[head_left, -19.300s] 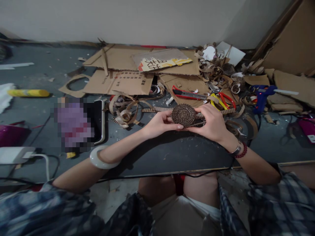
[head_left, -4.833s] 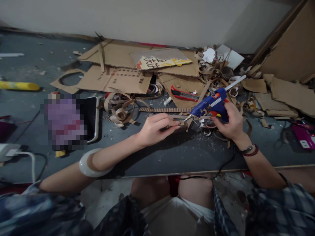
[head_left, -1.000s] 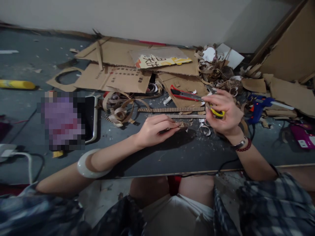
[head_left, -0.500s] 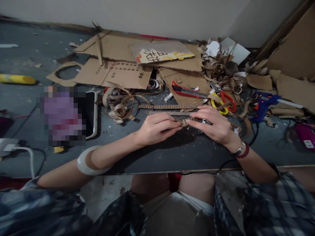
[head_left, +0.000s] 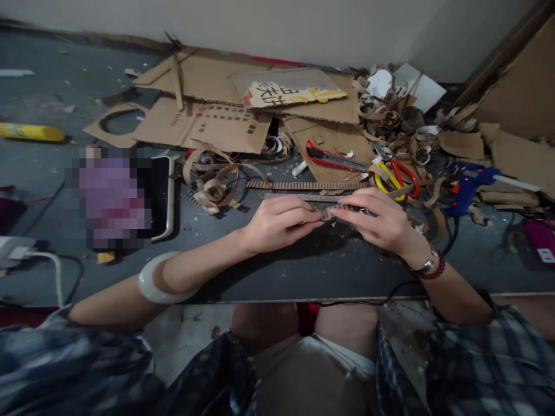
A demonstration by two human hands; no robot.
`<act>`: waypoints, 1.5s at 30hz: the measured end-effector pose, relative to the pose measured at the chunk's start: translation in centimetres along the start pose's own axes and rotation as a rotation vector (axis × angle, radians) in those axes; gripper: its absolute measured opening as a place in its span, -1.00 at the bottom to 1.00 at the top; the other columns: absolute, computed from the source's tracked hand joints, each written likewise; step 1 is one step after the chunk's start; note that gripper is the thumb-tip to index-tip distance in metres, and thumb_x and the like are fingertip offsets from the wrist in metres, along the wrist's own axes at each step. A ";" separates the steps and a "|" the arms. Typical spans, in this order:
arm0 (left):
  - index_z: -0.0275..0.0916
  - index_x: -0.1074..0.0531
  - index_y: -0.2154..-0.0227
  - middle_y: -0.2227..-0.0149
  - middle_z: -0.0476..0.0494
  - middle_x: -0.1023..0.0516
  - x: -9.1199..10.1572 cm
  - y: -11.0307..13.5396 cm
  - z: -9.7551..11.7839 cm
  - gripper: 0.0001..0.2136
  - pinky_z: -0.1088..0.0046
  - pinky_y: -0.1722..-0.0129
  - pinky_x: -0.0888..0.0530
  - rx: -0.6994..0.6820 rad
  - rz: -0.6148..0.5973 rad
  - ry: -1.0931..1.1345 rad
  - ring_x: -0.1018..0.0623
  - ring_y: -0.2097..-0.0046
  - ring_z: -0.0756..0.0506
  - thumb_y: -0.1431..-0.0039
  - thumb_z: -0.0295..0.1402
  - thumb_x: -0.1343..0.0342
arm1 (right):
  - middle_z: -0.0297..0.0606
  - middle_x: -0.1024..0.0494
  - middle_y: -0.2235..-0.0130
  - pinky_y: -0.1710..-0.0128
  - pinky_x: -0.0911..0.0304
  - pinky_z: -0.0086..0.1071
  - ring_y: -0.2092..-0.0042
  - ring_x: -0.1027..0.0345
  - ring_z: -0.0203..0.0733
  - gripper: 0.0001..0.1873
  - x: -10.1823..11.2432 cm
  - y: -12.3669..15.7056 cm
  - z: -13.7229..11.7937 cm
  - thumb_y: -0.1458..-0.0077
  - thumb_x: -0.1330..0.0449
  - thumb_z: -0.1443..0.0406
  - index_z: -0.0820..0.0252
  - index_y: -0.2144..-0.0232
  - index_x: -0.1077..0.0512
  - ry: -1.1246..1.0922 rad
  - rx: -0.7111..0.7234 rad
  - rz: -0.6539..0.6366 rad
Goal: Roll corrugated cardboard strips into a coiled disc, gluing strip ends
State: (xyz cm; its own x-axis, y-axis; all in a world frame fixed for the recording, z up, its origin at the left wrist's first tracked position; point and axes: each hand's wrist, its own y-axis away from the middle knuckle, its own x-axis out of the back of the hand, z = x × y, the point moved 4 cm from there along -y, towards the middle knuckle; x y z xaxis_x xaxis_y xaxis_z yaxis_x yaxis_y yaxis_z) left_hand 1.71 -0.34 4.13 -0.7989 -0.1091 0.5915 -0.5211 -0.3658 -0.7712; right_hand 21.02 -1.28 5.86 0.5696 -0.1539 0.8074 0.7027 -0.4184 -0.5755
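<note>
Near the table's front edge, my left hand (head_left: 284,224) and my right hand (head_left: 378,221) face each other. Their fingertips pinch a small strip of corrugated cardboard (head_left: 328,214) from both sides; the fingers hide much of it. Just beyond them lies a long corrugated cardboard strip (head_left: 299,185), ridges upward. A flatter, greyish cardboard strip (head_left: 299,197) runs close in front of it, partly behind my hands. Yellow-and-red handled scissors (head_left: 393,178) rest right behind my right hand.
A red utility knife (head_left: 333,158) lies on cardboard sheets (head_left: 208,124) at the back. Curled cardboard strips (head_left: 212,188) sit left of my hands. At right is a blue glue gun (head_left: 470,182) with its cable. A phone (head_left: 167,199) lies at left, beside a yellow tube (head_left: 32,132).
My right fingers have drawn back from the long strip and lie closer together on the small cardboard strip. My left hand keeps its pinch. The whole view has shifted slightly.
</note>
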 end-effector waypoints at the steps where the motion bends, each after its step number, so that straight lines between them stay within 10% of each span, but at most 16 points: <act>1: -0.24 -0.44 0.35 0.41 -0.06 -0.58 0.0 0.0 0.0 -0.95 0.58 0.35 -0.49 0.003 0.000 0.001 -0.56 0.40 0.03 -0.14 -0.40 -0.19 | -0.15 -0.51 0.08 0.03 -0.35 -0.14 -0.01 -0.33 -0.12 -0.60 0.0 0.0 0.0 -0.17 -0.07 0.43 0.08 -0.04 -0.39 0.001 0.004 -0.002; 45: -0.26 -0.44 0.33 0.42 -0.08 -0.57 -0.1 0.1 -0.1 -0.92 0.54 0.35 -0.49 -0.025 -0.001 0.039 -0.55 0.40 0.01 -0.11 -0.43 -0.21 | -0.14 -0.51 0.19 0.18 -0.38 -0.21 0.12 -0.34 -0.13 -0.69 0.0 -0.3 -0.4 -0.06 -0.14 0.47 0.22 0.11 -0.43 0.101 0.086 0.026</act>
State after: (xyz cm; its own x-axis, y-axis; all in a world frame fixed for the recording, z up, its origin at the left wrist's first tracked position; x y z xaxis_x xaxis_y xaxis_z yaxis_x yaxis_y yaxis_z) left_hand 1.66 -0.28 3.97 -0.8091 -0.0725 0.5831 -0.5289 -0.3425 -0.7765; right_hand 20.67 -1.52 6.06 0.5454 -0.2551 0.7984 0.7245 -0.3354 -0.6021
